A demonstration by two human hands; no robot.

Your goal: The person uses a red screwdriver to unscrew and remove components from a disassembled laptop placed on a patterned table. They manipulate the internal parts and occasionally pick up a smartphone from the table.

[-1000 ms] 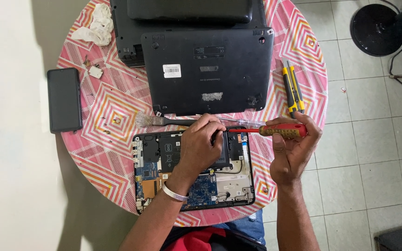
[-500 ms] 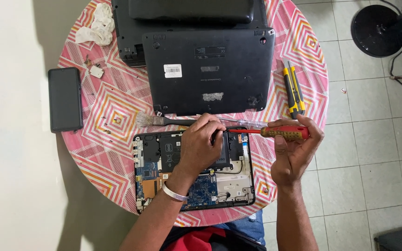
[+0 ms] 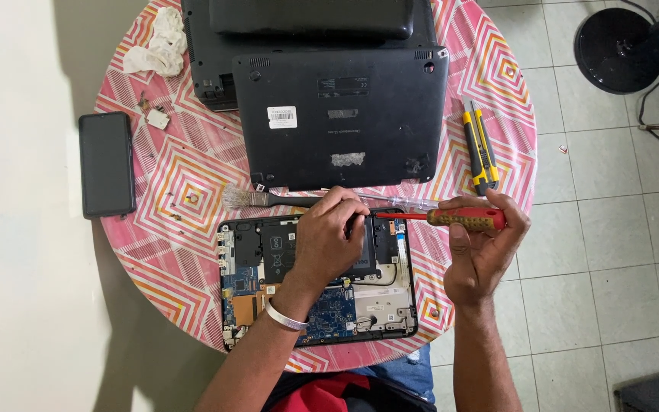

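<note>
Opened laptop (image 3: 318,282), base cover off, circuit boards showing, on the near edge of a round table (image 3: 192,191) with a pink patterned cloth.

Left hand (image 3: 329,244): resting on the laptop's upper middle, fingers curled down onto the parts; whether it grasps anything cannot be told. Silver bracelet (image 3: 285,317) on the wrist.
Right hand (image 3: 482,248): closed around the handle of a red screwdriver (image 3: 451,219), shaft lying level, tip pointing left toward the left hand's fingertips.
Brush (image 3: 268,199): lying flat just beyond the laptop.
Closed black laptop (image 3: 337,118): underside up, behind the brush, stacked over other dark laptops.
Yellow-and-black tools (image 3: 480,145): right of it.
Black phone (image 3: 106,163): left edge of table.
Crumpled white cloth (image 3: 154,47): far left.
</note>
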